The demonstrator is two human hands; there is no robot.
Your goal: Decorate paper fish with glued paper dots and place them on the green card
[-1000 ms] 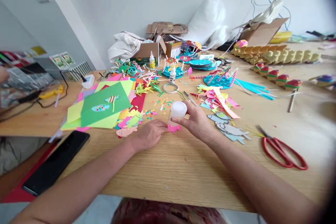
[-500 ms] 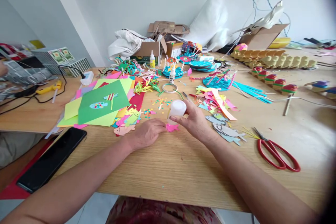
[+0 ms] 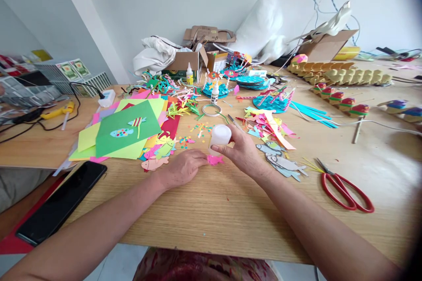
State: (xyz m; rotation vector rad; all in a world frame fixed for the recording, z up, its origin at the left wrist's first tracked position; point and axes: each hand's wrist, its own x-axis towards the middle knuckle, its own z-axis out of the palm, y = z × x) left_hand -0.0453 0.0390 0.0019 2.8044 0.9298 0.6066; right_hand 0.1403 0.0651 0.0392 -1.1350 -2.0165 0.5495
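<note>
Set a clock face on the wooden table (image 3: 198,217), its centre between your hands and twelve pointing away from you. The stack of coloured paper (image 3: 127,129) spreads toward ten o'clock, the black phone (image 3: 62,202) lies between eight and nine, and the red-handled scissors (image 3: 346,191) rest between three and four. Your right hand (image 3: 243,151), coming in from three, has its thumb and fingers wrapped round the white bottle (image 3: 220,136), tipped base-up just past centre. Your left hand (image 3: 186,167), at nine, lies low with fingertips at the pink paper fish (image 3: 216,160); whether they pinch or merely press, you cannot tell. That fish lies at dead centre, below the bottle.
</note>
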